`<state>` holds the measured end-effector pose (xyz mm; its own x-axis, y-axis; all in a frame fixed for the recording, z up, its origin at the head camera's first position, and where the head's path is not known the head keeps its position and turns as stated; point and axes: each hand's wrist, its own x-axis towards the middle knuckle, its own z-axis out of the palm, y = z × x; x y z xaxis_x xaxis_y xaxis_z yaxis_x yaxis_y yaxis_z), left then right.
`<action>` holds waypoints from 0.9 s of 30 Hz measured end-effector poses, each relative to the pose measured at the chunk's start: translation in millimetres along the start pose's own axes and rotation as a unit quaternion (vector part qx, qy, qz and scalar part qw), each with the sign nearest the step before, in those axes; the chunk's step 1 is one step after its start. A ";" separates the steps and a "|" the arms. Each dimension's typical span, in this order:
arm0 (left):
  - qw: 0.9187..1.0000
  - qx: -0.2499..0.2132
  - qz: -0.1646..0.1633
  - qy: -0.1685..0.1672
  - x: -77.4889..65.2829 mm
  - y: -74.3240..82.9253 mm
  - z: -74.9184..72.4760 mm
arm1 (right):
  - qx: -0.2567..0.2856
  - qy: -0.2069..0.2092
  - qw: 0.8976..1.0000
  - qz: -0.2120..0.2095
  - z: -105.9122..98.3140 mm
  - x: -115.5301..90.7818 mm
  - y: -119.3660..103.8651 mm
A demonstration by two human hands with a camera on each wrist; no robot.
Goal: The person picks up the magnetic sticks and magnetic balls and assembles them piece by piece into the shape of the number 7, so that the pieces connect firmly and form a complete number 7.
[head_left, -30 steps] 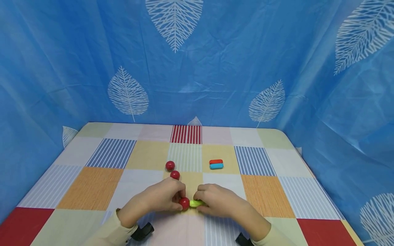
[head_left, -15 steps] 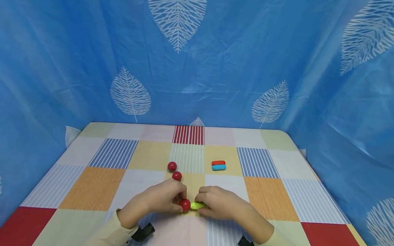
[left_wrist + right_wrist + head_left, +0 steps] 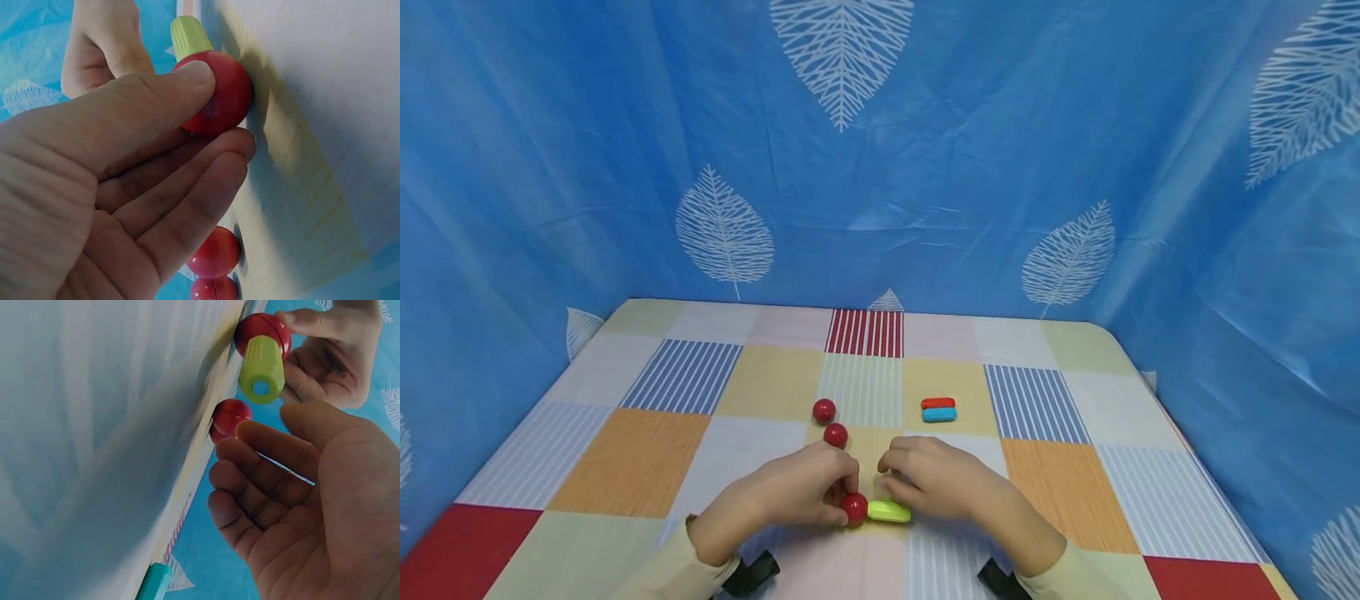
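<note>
My left hand (image 3: pixel 801 487) pinches a glossy red ball (image 3: pixel 854 509) between thumb and fingers near the front of the table. Against the ball's right side lies a lime-green ridged piece (image 3: pixel 889 512), with a round hole showing in its end in the right wrist view. Whether ball and piece are joined I cannot tell. Just above and to the right of the green piece, my right hand (image 3: pixel 942 477) hovers with loosely bent fingers. Nothing is between those fingers (image 3: pixel 228 478) in the right wrist view.
Two more red balls (image 3: pixel 823 410) (image 3: pixel 836 435) sit beyond the left hand. Farther right, a red-orange piece (image 3: pixel 937 403) and a blue piece (image 3: pixel 939 415) lie side by side. A patchwork cloth (image 3: pixel 662 458) covers the table, and a blue leaf-patterned curtain (image 3: pixel 925 167) surrounds it.
My right hand has let go of the lime-green piece and lifted slightly away, leaving the piece in fuller view. The left hand keeps holding the red ball. The head view has shifted slightly.
</note>
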<state>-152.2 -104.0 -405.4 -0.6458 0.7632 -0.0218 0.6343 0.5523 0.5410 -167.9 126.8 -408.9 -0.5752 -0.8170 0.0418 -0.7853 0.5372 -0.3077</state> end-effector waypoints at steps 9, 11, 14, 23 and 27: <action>1.000 0.016 0.008 0.003 0.2 -1.3 0.4 | 0.002 -0.001 1.000 -0.006 2.6 14.1 10.3; 1.000 0.019 0.010 0.003 0.3 -1.8 0.5 | 0.005 -0.001 1.000 -0.005 3.5 16.4 12.8; 1.000 0.023 0.012 0.002 -0.2 -2.3 0.2 | 0.007 -0.001 1.000 -0.003 4.2 19.9 15.8; 0.999 0.037 0.004 -0.001 -0.7 -2.5 -0.8 | -0.001 0.008 1.000 -0.005 2.3 34.3 17.3; 0.999 0.044 0.006 -0.001 -0.5 -2.6 -1.5 | -0.004 0.005 1.000 -0.004 0.6 39.0 16.8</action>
<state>-154.1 -106.3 -405.6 -0.6371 0.7706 -0.0165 0.6771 0.5698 0.4656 -203.4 103.8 -413.0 -0.5708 -0.8194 0.0534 -0.7920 0.5322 -0.2992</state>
